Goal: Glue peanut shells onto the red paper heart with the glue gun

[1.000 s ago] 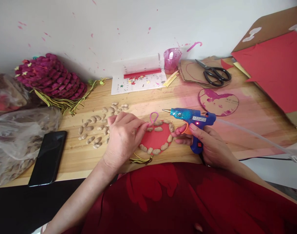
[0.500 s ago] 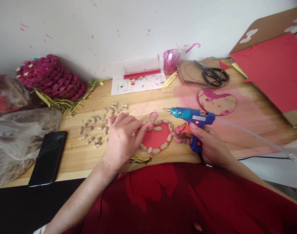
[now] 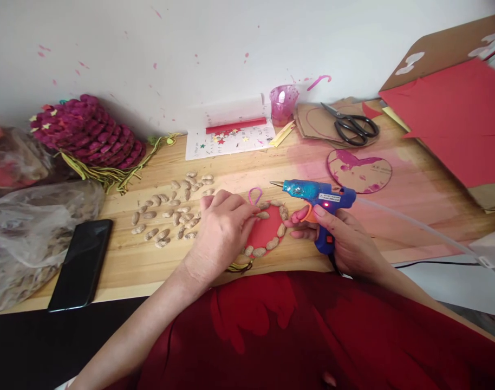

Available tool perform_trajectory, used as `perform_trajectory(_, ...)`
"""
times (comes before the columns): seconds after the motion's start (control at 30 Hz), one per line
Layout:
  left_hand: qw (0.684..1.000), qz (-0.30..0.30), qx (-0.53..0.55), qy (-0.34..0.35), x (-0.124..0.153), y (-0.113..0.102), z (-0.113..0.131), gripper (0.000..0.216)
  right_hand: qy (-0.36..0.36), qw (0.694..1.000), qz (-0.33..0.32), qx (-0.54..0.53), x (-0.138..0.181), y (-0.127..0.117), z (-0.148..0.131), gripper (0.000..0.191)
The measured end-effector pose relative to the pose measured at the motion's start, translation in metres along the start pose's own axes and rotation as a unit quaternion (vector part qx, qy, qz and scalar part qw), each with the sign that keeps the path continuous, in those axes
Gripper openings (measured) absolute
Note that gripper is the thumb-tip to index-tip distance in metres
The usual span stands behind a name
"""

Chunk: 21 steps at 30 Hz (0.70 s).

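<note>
My right hand (image 3: pixel 345 233) grips a blue glue gun (image 3: pixel 320 195), a finger on its orange trigger, the nozzle pointing left above the table. My left hand (image 3: pixel 227 227) reaches over a red paper piece (image 3: pixel 267 230) edged with peanuts (image 3: pixel 273 244). Its fingertips are pinched together at the left end of a peanut (image 3: pixel 263 215) on the inner side of the upper edge; the hand hides the left part of the piece. A pink loop (image 3: pixel 254 196) stands out at the top, and yellow-green strings (image 3: pixel 240 267) show at the bottom.
Loose peanuts (image 3: pixel 176 218) lie left of my left hand, near a black phone (image 3: pixel 80 265) and plastic bags (image 3: pixel 40 211). Behind are a stack of magenta pieces (image 3: pixel 97 132), a purple-stained cup (image 3: pixel 283 105), scissors (image 3: pixel 355 127), a cardboard heart (image 3: pixel 361 172) and red paper (image 3: pixel 458 119).
My left hand has moved a little to the right, its fingertips coming up to the inner peanut. The glue gun in my right hand has hardly moved.
</note>
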<state>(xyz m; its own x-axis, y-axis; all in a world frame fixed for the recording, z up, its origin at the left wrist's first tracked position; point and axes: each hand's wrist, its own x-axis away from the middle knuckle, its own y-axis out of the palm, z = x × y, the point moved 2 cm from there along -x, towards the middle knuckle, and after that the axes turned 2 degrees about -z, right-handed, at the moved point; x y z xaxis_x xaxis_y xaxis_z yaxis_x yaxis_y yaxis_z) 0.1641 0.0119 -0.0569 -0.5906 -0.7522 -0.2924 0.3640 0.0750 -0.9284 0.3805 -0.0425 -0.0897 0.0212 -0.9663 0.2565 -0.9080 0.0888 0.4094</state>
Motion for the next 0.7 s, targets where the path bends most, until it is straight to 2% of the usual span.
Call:
perform_trajectory(0.2,1.000,-0.008,-0.011,0.021,-0.007,0.008,0.006,0.015,0.008,1.000,0.022,0.003,-0.001,0.000,0.000,0.026)
perform_trajectory(0.53,0.999,-0.019,-0.031,0.008,-0.008,0.012,0.009,0.017,0.045,0.995,0.084,0.029,-0.003,-0.004,-0.001,0.031)
perform_trajectory(0.7,0.998,-0.022,-0.056,0.017,-0.010,0.016,0.008,0.021,0.082,0.988,0.121,0.038,-0.005,-0.008,0.002,0.041)
